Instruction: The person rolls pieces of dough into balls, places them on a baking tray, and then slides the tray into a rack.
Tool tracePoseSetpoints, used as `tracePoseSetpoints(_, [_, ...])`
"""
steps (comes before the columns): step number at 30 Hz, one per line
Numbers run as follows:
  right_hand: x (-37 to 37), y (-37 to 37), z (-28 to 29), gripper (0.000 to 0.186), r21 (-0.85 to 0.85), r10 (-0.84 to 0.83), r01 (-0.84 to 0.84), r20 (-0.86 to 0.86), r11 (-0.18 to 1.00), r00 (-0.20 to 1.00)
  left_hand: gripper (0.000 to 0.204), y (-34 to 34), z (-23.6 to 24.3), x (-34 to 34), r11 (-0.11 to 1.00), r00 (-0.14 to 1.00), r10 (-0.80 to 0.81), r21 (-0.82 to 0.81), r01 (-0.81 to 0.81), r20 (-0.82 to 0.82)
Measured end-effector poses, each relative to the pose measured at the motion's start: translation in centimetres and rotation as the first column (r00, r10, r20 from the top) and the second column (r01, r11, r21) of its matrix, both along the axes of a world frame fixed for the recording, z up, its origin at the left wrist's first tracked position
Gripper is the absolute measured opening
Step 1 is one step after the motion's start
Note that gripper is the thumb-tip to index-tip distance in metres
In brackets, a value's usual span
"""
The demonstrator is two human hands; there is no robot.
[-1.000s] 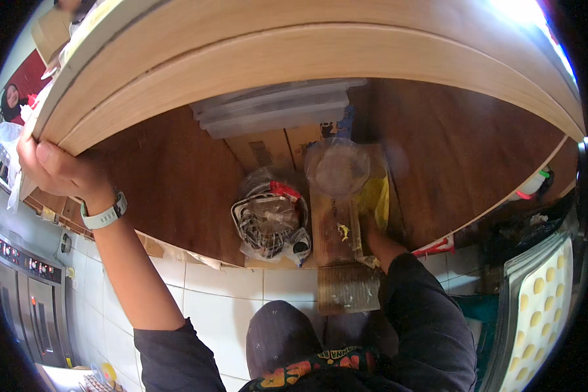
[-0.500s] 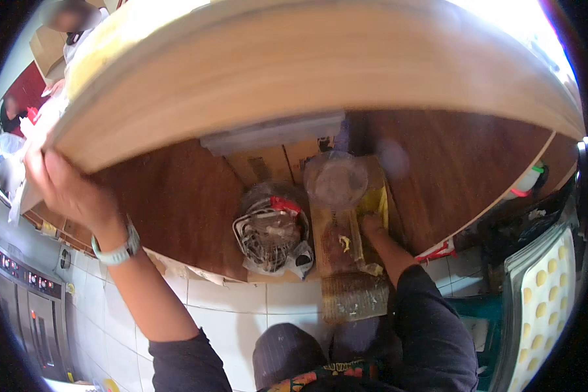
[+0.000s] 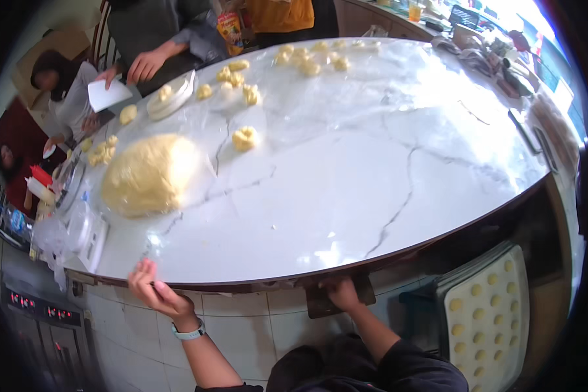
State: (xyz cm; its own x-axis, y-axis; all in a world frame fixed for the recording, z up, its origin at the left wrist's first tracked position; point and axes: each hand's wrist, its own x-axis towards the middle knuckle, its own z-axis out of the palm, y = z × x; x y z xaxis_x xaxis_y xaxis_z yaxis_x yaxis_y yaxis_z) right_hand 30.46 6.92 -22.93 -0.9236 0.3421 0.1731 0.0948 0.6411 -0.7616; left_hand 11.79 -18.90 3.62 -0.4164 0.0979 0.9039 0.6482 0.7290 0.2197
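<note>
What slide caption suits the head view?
Left hand by a white table, right hand below its edge, large dough mound on top.

A tray (image 3: 468,321) of dough rounds (image 3: 478,313) is filling the lower right; an oven (image 3: 51,330) is showing red lights (image 3: 23,300); a co-worker (image 3: 137,36) is holding a white sheet (image 3: 106,95).

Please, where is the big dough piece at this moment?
In the head view, the big dough piece lies on the marble-patterned table, toward its left end, beyond the left hand.
</note>
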Motion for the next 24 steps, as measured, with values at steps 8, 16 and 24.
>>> tracePoseSetpoints(8, [6.9, -2.7, 19.5, 0.017, -0.149, 0.070, -0.103, -0.212, 0.983, 0.975, 0.019, 0.7, 3.9, -0.4, 0.995, 0.985, 0.069, -0.078, -0.057, 0.160])
tracePoseSetpoints(16, [-2.8, 7.5, 35.0, 0.054, 0.110, -0.203, 0.262, -0.382, 0.959, 0.902, 0.018, 3.0, 6.3, -2.5, 0.885, 0.746, 0.466, -0.261, -0.387, 0.476])
tracePoseSetpoints(24, [-7.0, 6.1, 34.7, 0.053, 0.828, -0.329, -0.093, 0.320, 0.554, 0.888, 0.044, 4.8, 7.5, -4.2, 0.770, 0.413, 0.597, -0.346, -0.537, 0.688])
